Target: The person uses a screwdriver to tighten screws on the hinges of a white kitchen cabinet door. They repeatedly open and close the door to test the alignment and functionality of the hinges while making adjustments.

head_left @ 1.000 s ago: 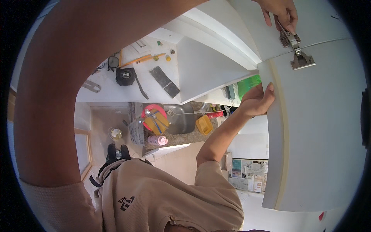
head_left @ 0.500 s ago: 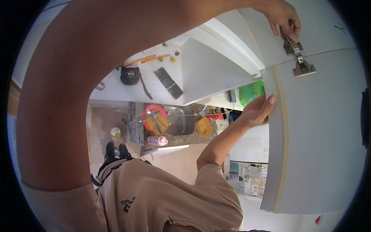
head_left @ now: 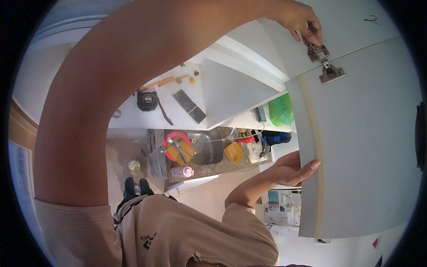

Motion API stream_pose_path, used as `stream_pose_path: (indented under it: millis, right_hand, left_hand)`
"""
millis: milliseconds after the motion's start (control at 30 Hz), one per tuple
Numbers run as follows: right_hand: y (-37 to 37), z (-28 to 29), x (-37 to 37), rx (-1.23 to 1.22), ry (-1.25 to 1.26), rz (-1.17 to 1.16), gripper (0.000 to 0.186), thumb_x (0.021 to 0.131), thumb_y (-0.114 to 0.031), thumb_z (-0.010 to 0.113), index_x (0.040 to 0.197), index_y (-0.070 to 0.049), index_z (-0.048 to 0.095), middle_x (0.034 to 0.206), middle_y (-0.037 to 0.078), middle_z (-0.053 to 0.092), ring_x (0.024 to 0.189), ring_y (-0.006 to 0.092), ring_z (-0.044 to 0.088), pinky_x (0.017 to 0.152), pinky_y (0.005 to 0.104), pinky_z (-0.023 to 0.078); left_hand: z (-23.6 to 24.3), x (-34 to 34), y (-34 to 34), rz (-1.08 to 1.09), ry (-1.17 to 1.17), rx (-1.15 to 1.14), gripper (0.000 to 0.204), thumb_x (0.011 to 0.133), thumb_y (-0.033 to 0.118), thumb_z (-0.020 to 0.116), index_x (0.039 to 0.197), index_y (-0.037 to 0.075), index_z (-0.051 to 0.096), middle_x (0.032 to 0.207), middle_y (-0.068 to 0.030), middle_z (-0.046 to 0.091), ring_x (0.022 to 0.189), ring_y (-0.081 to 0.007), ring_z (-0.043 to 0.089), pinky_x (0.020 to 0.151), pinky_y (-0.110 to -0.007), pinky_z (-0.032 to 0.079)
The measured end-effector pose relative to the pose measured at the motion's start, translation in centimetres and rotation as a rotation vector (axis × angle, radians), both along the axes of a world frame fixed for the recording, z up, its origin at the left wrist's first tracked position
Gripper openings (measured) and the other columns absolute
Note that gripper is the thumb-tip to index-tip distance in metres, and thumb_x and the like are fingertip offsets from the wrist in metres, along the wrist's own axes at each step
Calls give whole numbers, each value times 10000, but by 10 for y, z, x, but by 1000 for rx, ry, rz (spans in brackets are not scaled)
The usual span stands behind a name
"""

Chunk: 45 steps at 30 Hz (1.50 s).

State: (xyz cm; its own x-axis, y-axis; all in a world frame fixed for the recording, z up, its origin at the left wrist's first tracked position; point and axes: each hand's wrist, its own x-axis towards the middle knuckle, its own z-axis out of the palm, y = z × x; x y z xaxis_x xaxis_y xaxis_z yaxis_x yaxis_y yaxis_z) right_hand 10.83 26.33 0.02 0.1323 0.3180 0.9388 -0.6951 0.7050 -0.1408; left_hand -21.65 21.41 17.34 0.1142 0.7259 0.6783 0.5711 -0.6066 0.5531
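My left arm arches across the top of the view, and my left hand is closed on the upper end of a metal cabinet hinge, fingers pinched at its arm. The hinge spans the seam between an upper pale panel and a pale grey cabinet door. A yellowish strip runs along the door near its edge. My right hand grips that edge lower down, with the thumb on the strip side and the fingers hidden behind the door.
On the white shelf lie a black tape measure, a dark flat block and orange pencils. A green bag sits near the door. Below are a sink, a yellow container and a pink bottle.
My right hand has slid down along the door edge. My left hand stays on the hinge. The whole view has shifted a little.
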Motion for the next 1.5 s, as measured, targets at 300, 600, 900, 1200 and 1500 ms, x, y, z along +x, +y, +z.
stream_pose_path:
  millis: [300,600,900,1200,1500]
  right_hand:
    - [-8,4,4,-52,-15,-44,250,965,-121,650,1147,43,702,1162,158,684,1105,214,626,970,362,490]
    - [-17,21,-3,-19,27,13,284,953,-68,666,1202,70,658,1271,231,650,1193,286,621,1064,428,491]
    - [-28,28,-11,76,35,52,265,950,-30,647,1195,72,657,1247,232,661,1171,300,644,1047,424,517]
    - [-12,23,-1,74,-6,90,241,942,7,644,1174,67,666,1239,232,668,1154,316,661,1017,433,541]
    - [-9,14,8,19,-13,108,198,910,64,660,1106,53,690,1206,215,689,1121,286,667,1014,422,530]
  left_hand:
    - [1,-1,-2,55,99,89,279,916,206,777,1117,15,748,1027,-120,750,913,-202,717,754,-342,624]
    - [50,-16,54,382,432,299,534,997,511,604,1319,89,666,1333,-133,665,1155,-266,631,960,-414,528]
    - [-207,156,-274,604,-156,-115,269,970,306,702,1088,69,753,1085,-92,749,978,-226,718,789,-355,570]
    - [-366,133,-378,1544,-456,-175,238,951,103,694,1181,41,705,1081,-172,718,939,-270,716,789,-367,615]
    - [-353,118,-333,1341,-329,-118,203,946,94,690,1142,43,701,1108,-130,712,943,-263,710,794,-375,569]
